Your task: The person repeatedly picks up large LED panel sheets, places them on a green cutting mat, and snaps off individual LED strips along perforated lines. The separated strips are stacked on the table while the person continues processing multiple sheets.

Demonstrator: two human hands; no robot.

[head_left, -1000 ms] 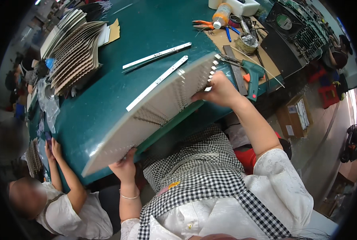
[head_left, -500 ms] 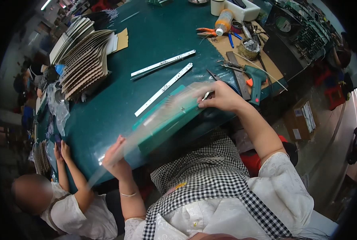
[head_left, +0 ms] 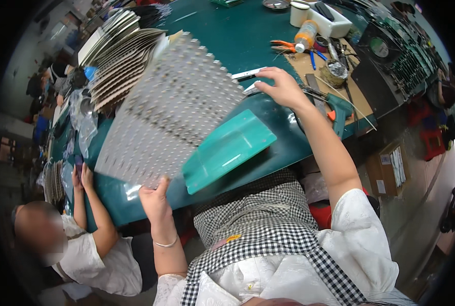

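My left hand (head_left: 156,199) grips the lower corner of a grey panel (head_left: 171,112) between thumb and fingers. The panel is covered in rows of small studs or holes, slightly blurred, and tilted over the table. My right hand (head_left: 279,87) is beyond the panel's right edge, thumb and forefinger apart, over the ends of two white strips (head_left: 248,75). Most of the strips' length is hidden by the panel. A green plate (head_left: 232,150) lies at the table's near edge, its left end close to my left hand.
Stacked grey panels (head_left: 120,71) stand at the far left. On the right are a glue gun (head_left: 338,109), orange-handled pliers (head_left: 283,46), an orange bottle (head_left: 306,34) and a white tray (head_left: 334,23). A co-worker (head_left: 100,255) sits at the left, holding a dark object (head_left: 79,163).
The panel has swung up from nearly edge-on, showing its broad face. My right hand has let go of its right end and moved farther away. The head view has shifted slightly.
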